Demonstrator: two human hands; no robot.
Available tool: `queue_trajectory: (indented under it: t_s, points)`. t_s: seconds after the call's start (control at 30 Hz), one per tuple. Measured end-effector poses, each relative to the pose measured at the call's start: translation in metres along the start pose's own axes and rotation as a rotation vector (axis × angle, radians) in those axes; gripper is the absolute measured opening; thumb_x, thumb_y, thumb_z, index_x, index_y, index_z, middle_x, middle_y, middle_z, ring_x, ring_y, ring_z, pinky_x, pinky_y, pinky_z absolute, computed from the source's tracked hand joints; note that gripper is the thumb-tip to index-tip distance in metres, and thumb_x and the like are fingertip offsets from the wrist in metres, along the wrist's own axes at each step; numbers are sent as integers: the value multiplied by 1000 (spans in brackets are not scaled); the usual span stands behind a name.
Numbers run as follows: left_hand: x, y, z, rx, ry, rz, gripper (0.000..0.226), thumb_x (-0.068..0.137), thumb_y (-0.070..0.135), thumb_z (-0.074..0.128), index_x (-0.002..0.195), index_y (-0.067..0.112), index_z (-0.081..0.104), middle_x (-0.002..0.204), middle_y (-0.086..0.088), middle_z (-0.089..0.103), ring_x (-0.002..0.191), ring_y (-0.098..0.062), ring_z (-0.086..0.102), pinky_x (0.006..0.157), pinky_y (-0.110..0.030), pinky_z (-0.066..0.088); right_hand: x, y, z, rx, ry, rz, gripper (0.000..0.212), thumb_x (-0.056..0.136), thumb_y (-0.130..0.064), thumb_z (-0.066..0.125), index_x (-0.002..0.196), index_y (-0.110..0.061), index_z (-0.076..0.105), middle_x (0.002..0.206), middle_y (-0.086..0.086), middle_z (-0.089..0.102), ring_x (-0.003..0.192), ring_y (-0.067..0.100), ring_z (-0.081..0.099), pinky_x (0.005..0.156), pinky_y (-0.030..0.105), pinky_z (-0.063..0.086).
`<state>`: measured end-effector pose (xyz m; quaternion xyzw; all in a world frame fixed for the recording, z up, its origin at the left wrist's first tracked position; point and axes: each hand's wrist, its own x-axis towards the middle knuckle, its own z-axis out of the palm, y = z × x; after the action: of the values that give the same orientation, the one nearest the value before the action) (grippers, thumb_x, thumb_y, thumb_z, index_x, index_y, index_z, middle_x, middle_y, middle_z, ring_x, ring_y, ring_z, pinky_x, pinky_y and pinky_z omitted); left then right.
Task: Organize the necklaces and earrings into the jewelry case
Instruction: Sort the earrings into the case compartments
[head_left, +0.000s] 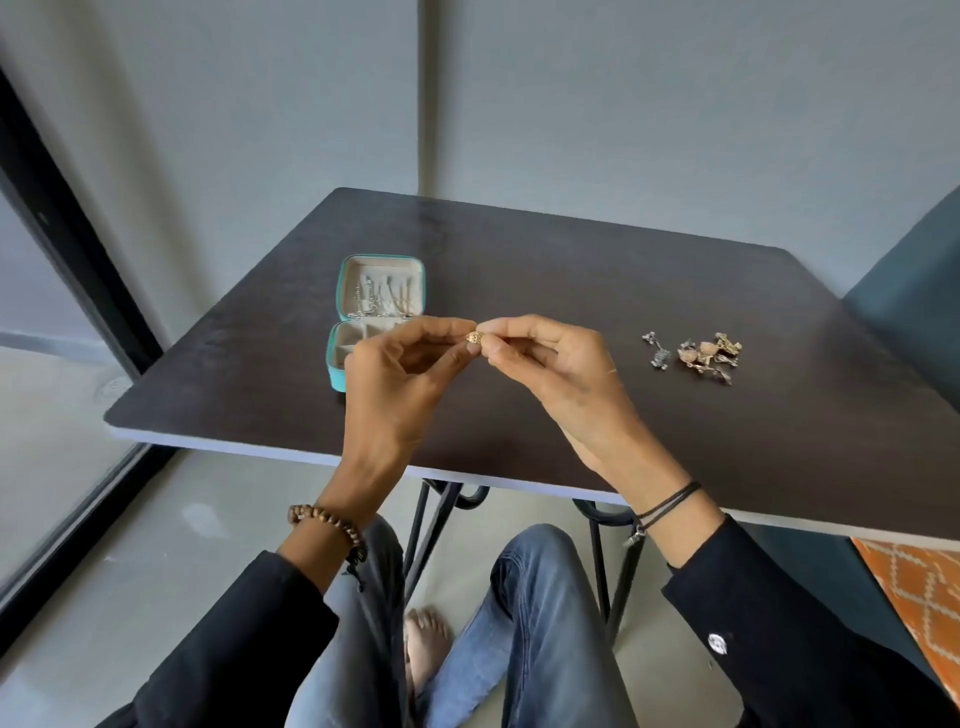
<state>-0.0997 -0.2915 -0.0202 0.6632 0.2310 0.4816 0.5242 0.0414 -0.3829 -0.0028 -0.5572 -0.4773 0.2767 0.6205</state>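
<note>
Fingers of the left hand (400, 384) and right hand (550, 364) pinch a small gold filigree earring (472, 338) above the dark desk (571, 270), just right of the open teal jewelry case (342, 291), which sits nearer the left hand.

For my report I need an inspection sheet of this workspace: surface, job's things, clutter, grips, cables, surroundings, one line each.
Surface: dark table, pale edge.
Job's things: turquoise jewelry case open at left, chains in its lid; gold earring held up; jewelry pile lying at right.
Clutter: nothing seen.
Grips: left hand and right hand both pinch the gold earring above the table.
Cables: nothing seen.
Surroundings: grey wall behind; dark window frame at left; orange patterned fabric at lower right.
</note>
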Motion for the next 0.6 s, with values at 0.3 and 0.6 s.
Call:
queue_trajectory:
  t_s: [0.3,0.6]
  points:
    - [0,1,-35,-84,109,36,28,82,6,81,108,4,70,93,-7,78,90,-23,76,89,-36,59,15,-2,28,29,-124,-68,26,89,2,72,115,-1,69,110,9,75,104,17,71,92,23,53]
    - [9,1,-54,79,154,58,27,83,9,81,107,7,70,90,1,78,83,-12,76,80,-25,60,41,-4,48,-388,-91,-292,23,86,-19,81,107,-12,75,97,-5,76,88,13,73,78,28,60]
